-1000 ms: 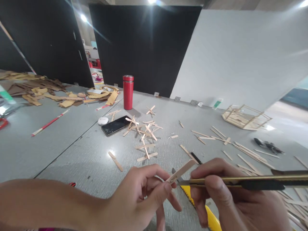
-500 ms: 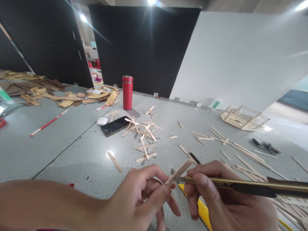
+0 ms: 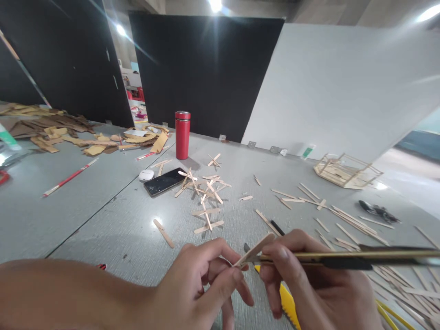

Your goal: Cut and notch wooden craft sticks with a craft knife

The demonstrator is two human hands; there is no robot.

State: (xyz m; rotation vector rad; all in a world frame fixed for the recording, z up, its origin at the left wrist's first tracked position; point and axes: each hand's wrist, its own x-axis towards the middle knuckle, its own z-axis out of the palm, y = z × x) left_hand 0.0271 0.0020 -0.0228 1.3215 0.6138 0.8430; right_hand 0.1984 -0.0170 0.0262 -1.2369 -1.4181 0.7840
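Between its thumb and forefinger, my left hand (image 3: 209,279) pinches a wooden craft stick (image 3: 256,250) that slants up to the right. My right hand (image 3: 305,284) is wrapped round a utility knife (image 3: 330,260) with a gold body and a dark slider. The knife's front end meets the stick close to my left fingertips; its blade is mostly hidden behind the wood. Under my right hand lies a yellow tool with a toothed edge (image 3: 288,305), partly covered. Beyond my hands, crossed craft sticks (image 3: 208,211) lie joined on the grey table.
A red flask (image 3: 182,136) stands behind a phone (image 3: 165,182) and a white earbud case (image 3: 146,174). Loose sticks (image 3: 357,220) spread over the right side, near a wooden frame model (image 3: 347,172). Torn cardboard (image 3: 55,130) is heaped at the far left.
My right hand has shifted slightly left, and the knife lies more level against the stick. My left hand keeps its pinch, nearly in the same place.
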